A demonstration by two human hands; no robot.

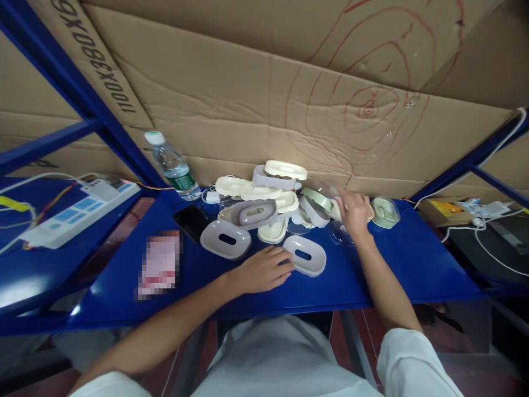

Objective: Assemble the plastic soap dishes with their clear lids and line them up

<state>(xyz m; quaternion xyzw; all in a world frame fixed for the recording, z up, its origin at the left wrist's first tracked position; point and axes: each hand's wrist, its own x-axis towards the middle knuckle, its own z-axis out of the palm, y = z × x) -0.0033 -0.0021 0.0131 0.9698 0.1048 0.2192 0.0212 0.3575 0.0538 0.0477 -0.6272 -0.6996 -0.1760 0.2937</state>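
Note:
My left hand (266,269) lies on the blue table, palm down, fingers loosely stretched. Its fingertips touch the left rim of a grey oval dish (317,257) with a slot in its middle. At the right of the pile, my right hand (356,212) has its fingers closed at the edge of a clear plastic cover (323,188). A cream oval piece (334,213) is partly hidden behind that hand. Below it lies a round clear lid (339,234). Left of the hand is a green oval ring (317,199). A second grey slotted dish (212,241) lies further left.
A heap of cream and grey oval parts (260,192) fills the table's middle. A water bottle (176,168) and a black phone (190,222) are at left, near a blurred-out pink item (160,262). A green box (385,214) stands right. Cardboard (231,99) rises behind.

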